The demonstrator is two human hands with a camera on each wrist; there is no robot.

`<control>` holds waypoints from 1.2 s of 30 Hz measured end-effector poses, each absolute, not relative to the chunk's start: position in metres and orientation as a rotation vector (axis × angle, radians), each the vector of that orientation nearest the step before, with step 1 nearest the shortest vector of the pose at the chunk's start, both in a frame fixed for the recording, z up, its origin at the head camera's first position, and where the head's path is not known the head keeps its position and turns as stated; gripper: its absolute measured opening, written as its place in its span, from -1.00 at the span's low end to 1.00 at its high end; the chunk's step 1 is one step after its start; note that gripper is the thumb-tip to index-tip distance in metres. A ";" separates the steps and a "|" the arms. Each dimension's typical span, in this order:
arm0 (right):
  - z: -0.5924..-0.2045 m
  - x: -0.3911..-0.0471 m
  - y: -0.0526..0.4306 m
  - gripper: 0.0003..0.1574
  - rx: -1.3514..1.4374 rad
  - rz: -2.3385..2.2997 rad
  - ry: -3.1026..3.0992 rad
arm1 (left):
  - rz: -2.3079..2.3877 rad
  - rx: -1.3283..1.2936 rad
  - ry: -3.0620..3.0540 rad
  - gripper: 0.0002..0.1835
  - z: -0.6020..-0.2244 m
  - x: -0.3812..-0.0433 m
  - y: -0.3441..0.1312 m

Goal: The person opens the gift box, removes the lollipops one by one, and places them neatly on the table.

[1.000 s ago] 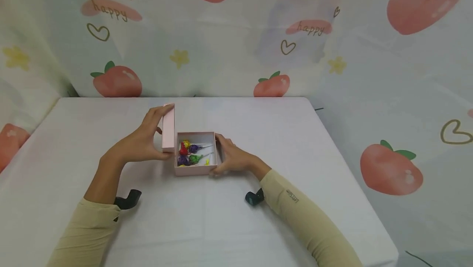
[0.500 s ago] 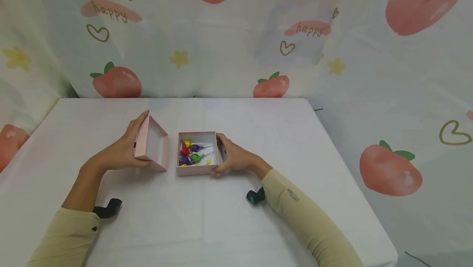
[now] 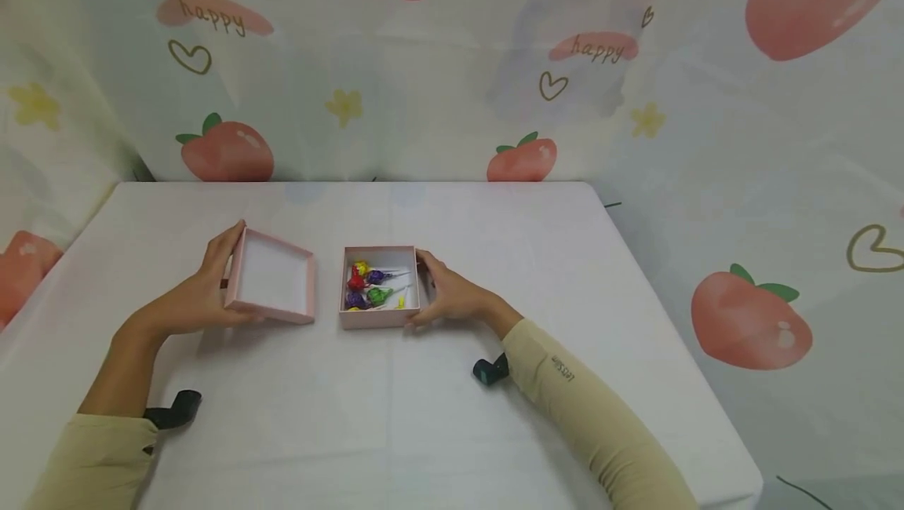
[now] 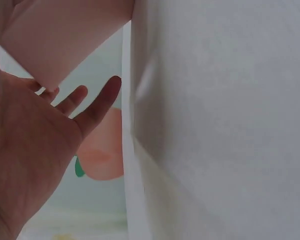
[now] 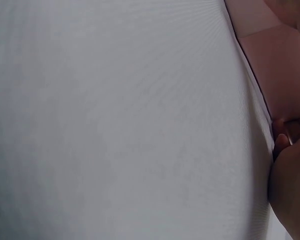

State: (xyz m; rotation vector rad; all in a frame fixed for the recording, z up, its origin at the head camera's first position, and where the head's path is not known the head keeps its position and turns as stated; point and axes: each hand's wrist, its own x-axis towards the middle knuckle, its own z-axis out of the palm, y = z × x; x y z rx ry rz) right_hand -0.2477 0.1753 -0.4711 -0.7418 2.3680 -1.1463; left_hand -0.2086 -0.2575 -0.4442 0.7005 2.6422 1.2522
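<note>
My left hand [image 3: 185, 300] holds a square pink box lid [image 3: 274, 273] by its left side, thumb at the near edge and fingers at the far one. The lid is tilted, its white inside facing the head camera. In the left wrist view the lid's pink wall [image 4: 65, 42] shows beyond the palm. To its right, the matching pink box [image 3: 378, 321] stands uncovered on the table, with several wrapped lollipops [image 3: 379, 296] in red, yellow, purple and green inside. My right hand [image 3: 457, 295] grips this box's right side between thumb and fingers.
A white cloth covers the table [image 3: 395, 416]. Behind it hangs a curtain [image 3: 431, 86] printed with fruit, hearts and flowers. Dark curved pieces, one of them a black piece [image 3: 176, 409], stick out beside each wrist near the sleeve cuffs.
My left hand has carried the lid leftward, away from the box, and turned it from upright edge-on to inside-up. My right hand has stayed on the box.
</note>
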 end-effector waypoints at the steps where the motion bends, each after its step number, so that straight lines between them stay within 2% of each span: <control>1: -0.471 -0.247 0.175 0.63 -0.746 -1.149 2.367 | 1.254 0.702 2.640 0.53 -0.446 -0.208 -0.259; 10: -0.472 -0.249 0.175 0.65 -0.753 -1.130 2.382 | 1.074 0.632 2.636 0.56 -0.452 -0.205 -0.263; 25: -0.473 -0.247 0.176 0.66 -0.719 -1.143 2.368 | 0.918 0.617 2.608 0.35 -0.445 -0.204 -0.262; 30: -0.474 -0.248 0.176 0.67 -0.752 -1.134 2.383 | 0.854 0.655 2.677 0.35 -0.426 -0.202 -0.237; 36: -0.476 -0.251 0.176 0.68 -0.748 -1.126 2.395 | 0.930 0.693 2.619 0.26 -0.409 -0.210 -0.183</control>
